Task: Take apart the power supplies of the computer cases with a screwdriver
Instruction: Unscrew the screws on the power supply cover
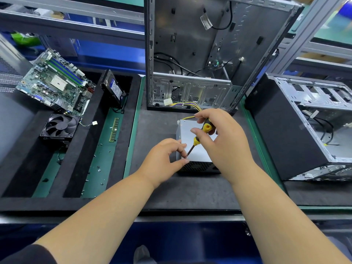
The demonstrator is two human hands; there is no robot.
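A grey metal power supply (200, 152) sits on the dark mat in front of me, its yellow and black wires (187, 105) running back to a white plug by the open computer case (209, 54). My right hand (219, 138) grips the yellow and black screwdriver (198, 139), whose tip points down at the supply's near left top edge. My left hand (165, 159) pinches the shaft at the tip with thumb and forefinger. The screw itself is hidden by my fingers.
A motherboard (55, 82), a hard drive (114, 88), a black fan (60, 126) and a memory stick (114, 129) lie on the left, with several loose screws on the green strip (99, 168). A second computer case (304, 126) lies on its side at right.
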